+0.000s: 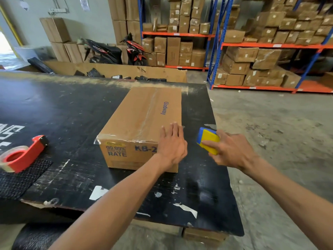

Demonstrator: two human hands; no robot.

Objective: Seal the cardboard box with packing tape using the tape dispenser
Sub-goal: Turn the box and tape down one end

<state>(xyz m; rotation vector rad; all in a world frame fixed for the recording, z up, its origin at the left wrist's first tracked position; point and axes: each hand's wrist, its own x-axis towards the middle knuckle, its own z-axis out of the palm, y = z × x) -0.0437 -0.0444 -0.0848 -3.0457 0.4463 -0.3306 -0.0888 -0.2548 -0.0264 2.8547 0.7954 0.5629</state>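
A cardboard box, its top seam covered by clear packing tape, sits on a black counter. The left hand lies flat on the box's near right corner with fingers spread and gripping nothing, while the right hand clasps a yellow-and-blue block just beside the box. The red tape dispenser rests on the counter well to the left.
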